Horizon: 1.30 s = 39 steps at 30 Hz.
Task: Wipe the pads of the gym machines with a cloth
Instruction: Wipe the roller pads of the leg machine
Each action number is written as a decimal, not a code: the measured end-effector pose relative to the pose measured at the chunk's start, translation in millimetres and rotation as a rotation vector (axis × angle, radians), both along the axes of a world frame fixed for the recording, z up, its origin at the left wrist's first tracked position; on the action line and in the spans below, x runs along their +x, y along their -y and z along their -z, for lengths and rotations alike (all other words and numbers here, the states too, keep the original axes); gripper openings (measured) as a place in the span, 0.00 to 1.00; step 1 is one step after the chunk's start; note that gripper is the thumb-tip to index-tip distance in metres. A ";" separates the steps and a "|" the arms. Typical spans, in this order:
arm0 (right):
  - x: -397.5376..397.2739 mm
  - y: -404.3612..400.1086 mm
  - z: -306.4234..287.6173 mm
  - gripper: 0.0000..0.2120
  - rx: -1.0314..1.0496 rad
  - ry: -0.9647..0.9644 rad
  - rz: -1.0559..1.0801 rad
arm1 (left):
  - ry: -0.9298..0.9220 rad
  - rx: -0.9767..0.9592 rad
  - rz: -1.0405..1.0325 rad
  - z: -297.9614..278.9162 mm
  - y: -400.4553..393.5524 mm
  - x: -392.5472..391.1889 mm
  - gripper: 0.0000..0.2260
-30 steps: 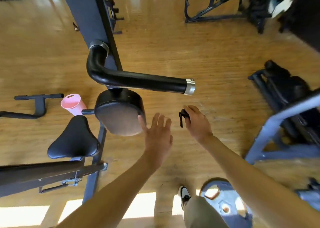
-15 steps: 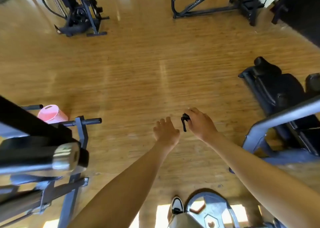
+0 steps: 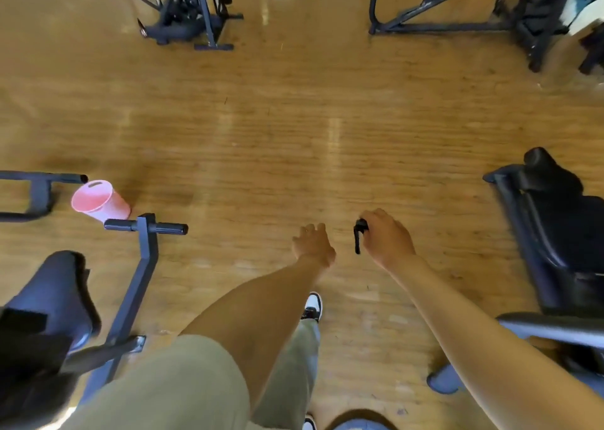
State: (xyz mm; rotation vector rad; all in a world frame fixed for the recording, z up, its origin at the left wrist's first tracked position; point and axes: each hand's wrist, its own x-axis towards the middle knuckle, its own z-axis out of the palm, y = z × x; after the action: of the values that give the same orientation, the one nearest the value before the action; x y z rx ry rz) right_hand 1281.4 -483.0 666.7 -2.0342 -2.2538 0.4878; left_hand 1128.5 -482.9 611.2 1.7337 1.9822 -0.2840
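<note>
The right hand (image 3: 387, 241) is curled tight around a small dark thing (image 3: 359, 235), maybe the rolled-up cloth, so it is ready to carry to the next pad. The left hand (image 3: 313, 243) holds nothing; its fingers hang loose, out in front over the wooden floor (image 3: 294, 119). A black seat pad (image 3: 49, 295) sits low on the left, near a pink cup (image 3: 98, 201), and a black padded machine (image 3: 555, 227) waits on the right. A second ago the left hand reached for a round pad; now that pad is out of sight and both hands are over bare floor.
</note>
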 end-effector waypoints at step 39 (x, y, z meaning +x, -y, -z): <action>-687.0 -665.0 15.2 0.06 -0.158 0.062 -1.390 | 0.138 0.165 -1.306 -11.1 -520.6 -587.7 0.22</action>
State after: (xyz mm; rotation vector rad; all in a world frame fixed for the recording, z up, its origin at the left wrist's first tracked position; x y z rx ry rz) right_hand 594.4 182.0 651.5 -0.1527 -3.3736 0.6138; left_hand 540.8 37.7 622.4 0.2336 2.5815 0.4412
